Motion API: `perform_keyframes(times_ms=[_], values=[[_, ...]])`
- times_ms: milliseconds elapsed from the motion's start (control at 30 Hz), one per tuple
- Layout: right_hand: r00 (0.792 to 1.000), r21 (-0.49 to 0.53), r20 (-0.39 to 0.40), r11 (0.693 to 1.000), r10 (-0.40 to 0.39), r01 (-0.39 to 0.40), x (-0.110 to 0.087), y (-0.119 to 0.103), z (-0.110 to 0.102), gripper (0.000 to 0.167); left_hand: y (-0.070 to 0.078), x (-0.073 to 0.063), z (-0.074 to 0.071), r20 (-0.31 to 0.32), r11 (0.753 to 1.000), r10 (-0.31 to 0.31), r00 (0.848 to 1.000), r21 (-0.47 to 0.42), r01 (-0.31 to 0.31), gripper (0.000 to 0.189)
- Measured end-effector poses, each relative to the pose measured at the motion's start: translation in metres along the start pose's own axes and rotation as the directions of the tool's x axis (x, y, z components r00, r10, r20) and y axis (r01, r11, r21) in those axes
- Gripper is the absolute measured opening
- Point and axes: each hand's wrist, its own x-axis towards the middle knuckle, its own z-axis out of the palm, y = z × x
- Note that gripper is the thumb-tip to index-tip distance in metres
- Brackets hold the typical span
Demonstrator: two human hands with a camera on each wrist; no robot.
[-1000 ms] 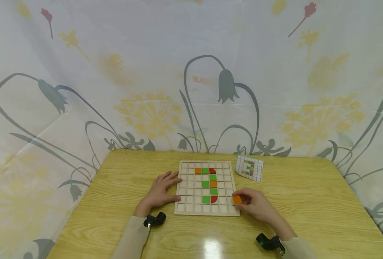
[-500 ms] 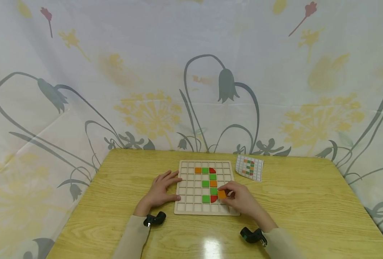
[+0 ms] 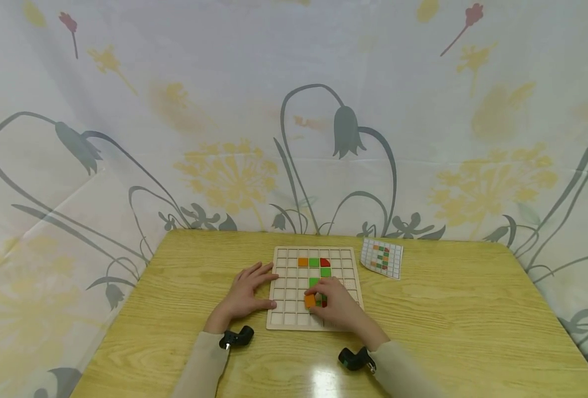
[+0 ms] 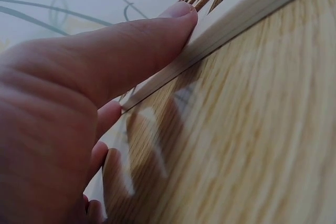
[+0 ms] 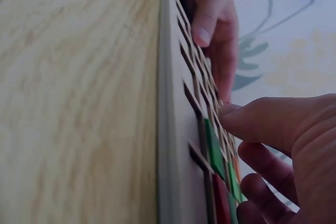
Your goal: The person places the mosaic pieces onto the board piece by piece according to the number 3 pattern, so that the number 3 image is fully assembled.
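A wooden grid board (image 3: 281, 319) lies on the table, with green, orange and red tiles set in its squares. My right hand (image 3: 341, 304) is over the board's lower middle, pinching an orange square tile (image 3: 310, 301) between thumb and fingers. Part of the tile pattern is hidden beneath that hand. In the right wrist view, a green tile (image 5: 213, 145) and a red tile (image 5: 221, 200) show near the board's edge; the pinched tile cannot be made out. My left hand (image 3: 244, 293) rests at the board's left edge, its thumb (image 4: 131, 45) lying on the rim and its fingers spread.
A printed pattern card (image 3: 382, 258) with a curled edge lies to the right of the board's top corner. The wood-grain table (image 3: 473, 309) stretches out on both sides. Behind it hangs a flower-patterned cloth (image 3: 224, 83).
My right hand has carried the orange tile leftward from the board's right edge, across the board, to just left of the lower green tile. The left hand has stayed in place.
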Motion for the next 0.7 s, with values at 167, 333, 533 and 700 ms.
perform_keyframes(times_ms=[167,333,533,700], values=[[1.0,-0.05,0.005,0.999,-0.021,0.021,0.004,0.0,0.012,0.023,-0.001,0.0,0.0,0.006,1.0,-0.012,1.0,0.008,0.012,0.065],[1.0,-0.061,0.012,0.998,-0.013,0.013,0.007,-0.003,0.014,0.023,0.0,-0.001,-0.002,-0.005,1.0,-0.003,1.0,0.028,0.003,0.064],[1.0,-0.061,0.019,0.998,-0.002,0.003,0.008,-0.004,0.016,0.022,0.003,-0.001,-0.003,-0.007,1.0,-0.001,1.0,0.006,0.001,0.063],[1.0,-0.052,0.019,0.999,0.004,-0.003,0.006,-0.003,0.016,0.021,0.003,-0.001,-0.001,-0.013,1.0,0.005,1.0,0.008,-0.005,0.063]])
